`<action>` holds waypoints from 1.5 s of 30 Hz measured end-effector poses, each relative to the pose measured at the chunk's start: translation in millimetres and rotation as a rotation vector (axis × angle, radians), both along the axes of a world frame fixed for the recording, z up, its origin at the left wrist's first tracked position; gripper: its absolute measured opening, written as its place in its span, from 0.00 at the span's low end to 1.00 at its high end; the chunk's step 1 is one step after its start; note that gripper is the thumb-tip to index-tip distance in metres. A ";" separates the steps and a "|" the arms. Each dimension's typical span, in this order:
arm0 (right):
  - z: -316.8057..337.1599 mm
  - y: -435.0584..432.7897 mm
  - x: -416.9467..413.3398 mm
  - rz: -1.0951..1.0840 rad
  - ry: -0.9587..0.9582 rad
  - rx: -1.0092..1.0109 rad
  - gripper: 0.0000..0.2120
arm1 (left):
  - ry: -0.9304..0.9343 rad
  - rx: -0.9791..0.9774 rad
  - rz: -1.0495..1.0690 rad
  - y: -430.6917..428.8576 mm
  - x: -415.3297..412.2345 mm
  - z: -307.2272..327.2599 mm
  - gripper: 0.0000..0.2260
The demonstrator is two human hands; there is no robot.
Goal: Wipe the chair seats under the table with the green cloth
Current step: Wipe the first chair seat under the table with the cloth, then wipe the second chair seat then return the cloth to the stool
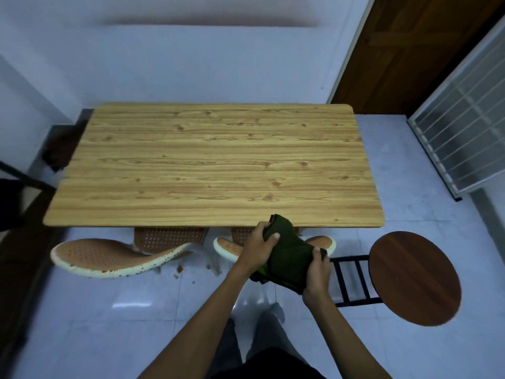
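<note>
The dark green cloth [289, 255] is bunched between both hands just in front of the wooden table's [213, 165] near edge. My left hand [258, 246] grips its upper left part, thumb on top. My right hand [317, 272] pinches its lower right side. Two orange perforated chairs are tucked under the table: the left chair's backrest [109, 258] curves out in front, its seat [169, 237] shows partly below the edge. The right chair's backrest [232, 248] and seat [241, 233] are mostly hidden by the cloth and my hands.
A round dark-wood stool [415, 277] with a black metal frame [352, 280] stands at the right, close to my right hand. A brown door [410, 50] and a white grille panel [461, 132] are at the far right. Brown crumbs [180, 269] lie on the pale tiled floor.
</note>
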State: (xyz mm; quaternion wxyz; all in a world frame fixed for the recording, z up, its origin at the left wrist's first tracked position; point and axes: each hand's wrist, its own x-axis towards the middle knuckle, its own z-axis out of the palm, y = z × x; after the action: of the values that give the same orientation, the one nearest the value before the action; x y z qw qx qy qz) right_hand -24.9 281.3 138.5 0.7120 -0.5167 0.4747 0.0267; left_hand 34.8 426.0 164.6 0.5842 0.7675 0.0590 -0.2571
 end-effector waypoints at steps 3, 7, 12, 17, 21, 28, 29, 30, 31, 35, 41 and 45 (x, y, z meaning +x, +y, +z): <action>6.6 33.1 -7.6 0.036 -0.073 0.192 0.22 | -0.033 -0.139 0.043 22.5 -3.7 25.0 0.12; 20.6 98.2 -12.0 0.079 -0.169 0.424 0.30 | -0.049 -0.305 0.074 68.0 -9.8 53.9 0.13; 40.1 198.9 -7.1 0.002 -0.353 0.725 0.29 | -0.076 -0.423 0.184 157.5 -25.9 73.5 0.14; 62.0 297.4 -3.7 0.039 -0.333 0.370 0.28 | -0.234 -0.339 0.337 279.7 -37.4 82.4 0.12; 48.0 339.2 -0.9 0.179 -0.240 -0.148 0.40 | -0.299 -0.107 0.307 356.9 -47.7 65.2 0.13; 44.8 394.8 2.8 0.423 -0.196 -0.452 0.22 | -0.322 0.089 0.322 438.9 -55.6 31.2 0.15; 40.8 403.4 1.9 0.446 -0.202 -0.523 0.20 | -0.325 0.112 0.311 448.6 -57.3 26.7 0.15; 38.4 414.9 0.9 0.460 -0.216 -0.579 0.17 | -0.329 0.139 0.287 460.2 -58.2 21.5 0.14; 38.0 426.5 0.4 0.472 -0.224 -0.620 0.15 | -0.325 0.173 0.258 471.7 -58.7 17.2 0.14; 35.4 464.7 0.5 0.540 -0.160 -0.790 0.15 | -0.311 0.313 0.206 511.7 -55.1 -1.0 0.14; 18.4 499.5 10.2 0.610 -0.061 -0.999 0.15 | -0.403 0.445 0.055 548.6 -33.1 -16.0 0.11; 9.7 519.2 12.5 0.629 0.010 -1.051 0.14 | -0.455 0.471 -0.087 572.9 -15.3 -28.0 0.11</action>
State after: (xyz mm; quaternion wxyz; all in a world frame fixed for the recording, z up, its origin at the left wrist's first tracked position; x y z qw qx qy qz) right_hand -12.5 800.4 148.2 0.3174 -0.9141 0.2524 0.0002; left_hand 19.5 998.9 136.6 0.3774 0.9211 -0.0481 -0.0829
